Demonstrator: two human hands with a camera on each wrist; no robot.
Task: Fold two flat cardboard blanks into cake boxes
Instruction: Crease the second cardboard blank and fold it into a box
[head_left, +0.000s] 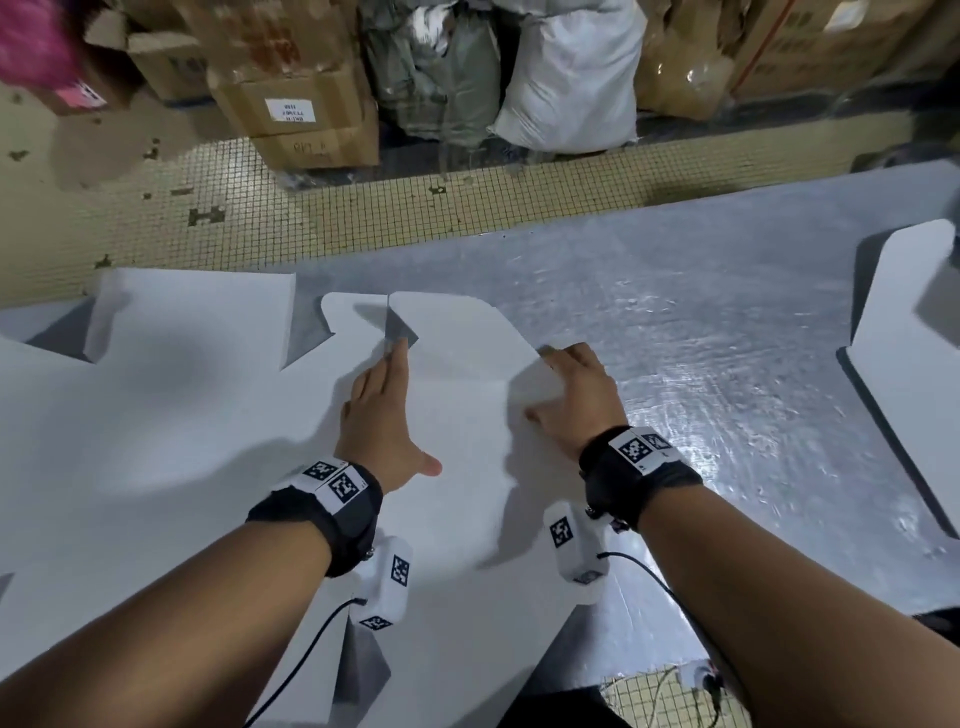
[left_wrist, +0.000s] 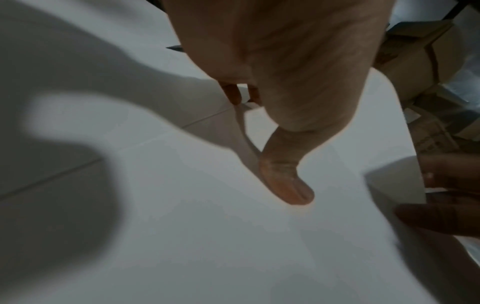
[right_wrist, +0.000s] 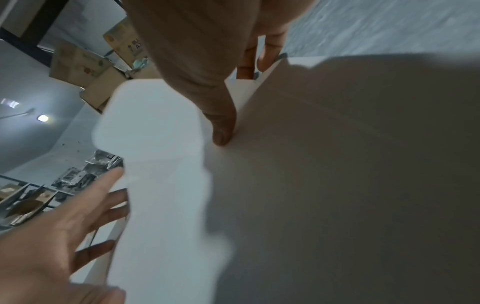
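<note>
A large white cardboard blank (head_left: 208, 441) lies flat on the grey table (head_left: 701, 322). My left hand (head_left: 382, 415) rests on it with straight fingers, whose tips reach the slit between two rounded far flaps (head_left: 452, 327). In the left wrist view the left thumb (left_wrist: 285, 181) lies flat on the white card. My right hand (head_left: 569, 395) pinches the blank's right flap, thumb (right_wrist: 223, 133) on top and fingers round the edge, and the flap stands slightly raised. A second white blank (head_left: 904, 353) lies at the table's right edge.
Beyond the table's far edge is a tiled floor (head_left: 363, 218) with stacked brown cartons (head_left: 296, 104) and a white sack (head_left: 571, 78). Cables run from both wrist cameras back toward me. Bare grey table lies between the two blanks.
</note>
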